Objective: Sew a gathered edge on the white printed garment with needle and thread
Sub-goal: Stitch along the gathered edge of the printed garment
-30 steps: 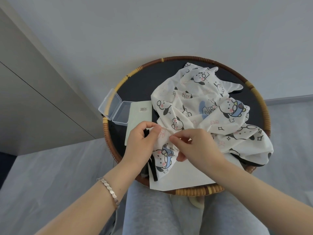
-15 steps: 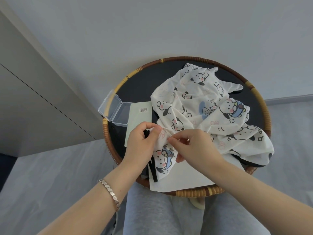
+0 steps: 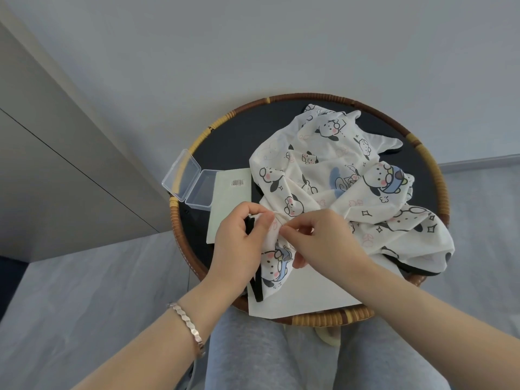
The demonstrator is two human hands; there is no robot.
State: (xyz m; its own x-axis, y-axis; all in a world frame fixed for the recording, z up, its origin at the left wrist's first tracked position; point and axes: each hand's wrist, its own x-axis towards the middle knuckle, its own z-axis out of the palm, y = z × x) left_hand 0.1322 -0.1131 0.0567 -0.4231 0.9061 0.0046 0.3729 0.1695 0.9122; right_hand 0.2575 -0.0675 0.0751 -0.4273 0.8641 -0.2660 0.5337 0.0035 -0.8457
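The white garment (image 3: 337, 181), printed with cartoon dogs, lies crumpled on a round dark table. My left hand (image 3: 242, 237) pinches the garment's near edge together with a strip of black trim. My right hand (image 3: 323, 237) meets it from the right, thumb and forefinger pinched on a thin needle (image 3: 279, 222) at the fold. The thread is too fine to make out. A lower flap of the garment hangs below both hands.
The round table's rattan rim (image 3: 439, 178) rings a dark top. An open clear plastic box (image 3: 194, 187) sits at the left rim beside a pale card with a barcode (image 3: 230, 192). A white sheet (image 3: 309, 294) lies at the near edge. My grey-trousered knees are below.
My right hand has edged a little left toward my left hand, closing the gap at the fold. The garment and the left hand have barely shifted.
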